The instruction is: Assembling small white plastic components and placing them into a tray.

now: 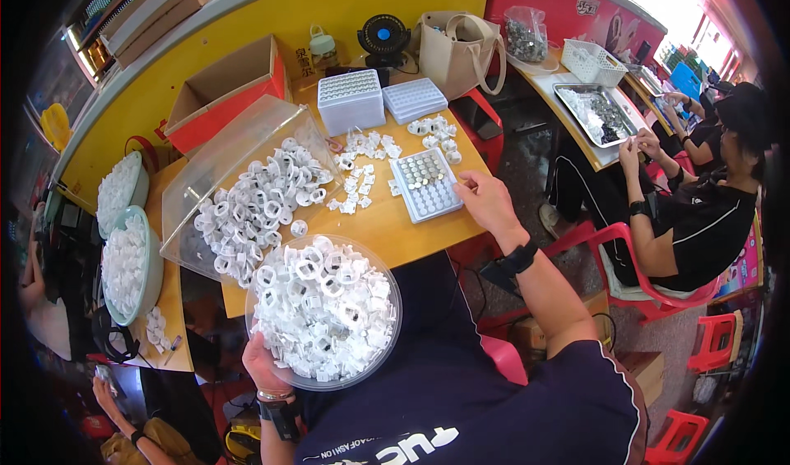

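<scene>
My left hand (pixel 265 368) grips the rim of a clear round tub (pixel 397 321), held tilted in front of my body. The tub is heaped with small white plastic parts (pixel 329 325), some of them ring-shaped. My right hand (pixel 491 207) is at the right edge of a white compartment tray (pixel 421 216) on the table, its fingers bent and closed on that edge. Round silvery pieces (pixel 425 169) sit in the tray's far rows; the near rows show bare round pockets. Loose white parts (pixel 359 189) lie left of the tray.
A clear bin (pixel 185 210) of white ring-shaped parts lies tipped on the yellow table (pixel 436 241). Stacked trays (pixel 352 111), a fan (pixel 384 37) and a tote bag (pixel 444 49) stand behind. Green basins (pixel 148 280) are left; a co-worker (pixel 683 210) sits right.
</scene>
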`<state>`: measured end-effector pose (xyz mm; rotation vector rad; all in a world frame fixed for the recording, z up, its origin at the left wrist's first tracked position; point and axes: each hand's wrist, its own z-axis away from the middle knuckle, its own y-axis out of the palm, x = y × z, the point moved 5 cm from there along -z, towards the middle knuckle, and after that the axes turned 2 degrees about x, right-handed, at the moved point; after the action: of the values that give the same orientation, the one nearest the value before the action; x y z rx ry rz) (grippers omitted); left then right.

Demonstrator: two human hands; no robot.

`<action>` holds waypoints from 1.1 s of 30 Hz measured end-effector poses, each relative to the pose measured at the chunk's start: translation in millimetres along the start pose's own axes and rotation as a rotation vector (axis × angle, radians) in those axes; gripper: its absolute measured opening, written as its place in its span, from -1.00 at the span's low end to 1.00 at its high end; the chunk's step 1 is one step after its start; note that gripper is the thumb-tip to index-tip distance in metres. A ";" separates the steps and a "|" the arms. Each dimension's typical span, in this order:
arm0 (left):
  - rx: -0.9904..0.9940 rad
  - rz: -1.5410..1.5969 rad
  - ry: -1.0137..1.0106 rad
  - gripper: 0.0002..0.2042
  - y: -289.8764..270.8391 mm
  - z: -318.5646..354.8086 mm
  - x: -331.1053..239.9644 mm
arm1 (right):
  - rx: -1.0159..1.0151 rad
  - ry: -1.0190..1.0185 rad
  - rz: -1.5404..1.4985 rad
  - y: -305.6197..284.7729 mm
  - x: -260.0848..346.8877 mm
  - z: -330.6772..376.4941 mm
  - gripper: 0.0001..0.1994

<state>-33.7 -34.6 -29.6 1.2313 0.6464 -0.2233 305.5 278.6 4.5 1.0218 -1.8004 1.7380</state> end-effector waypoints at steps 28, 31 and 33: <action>0.058 -0.050 -0.080 -0.44 59.4 -23.6 23.5 | 0.339 -0.160 0.102 -35.1 44.6 41.0 -0.59; 0.137 -0.027 -0.167 -0.42 69.5 -37.1 44.2 | 0.670 0.097 -0.470 -28.5 39.8 84.0 -0.49; 0.174 0.041 -0.255 -0.40 77.5 -39.9 60.6 | 0.708 0.088 -0.647 -24.2 34.2 107.7 -0.47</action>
<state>39.6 39.4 -9.2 1.3541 0.3864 -0.4017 321.5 167.8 33.3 1.5385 -0.6359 1.9360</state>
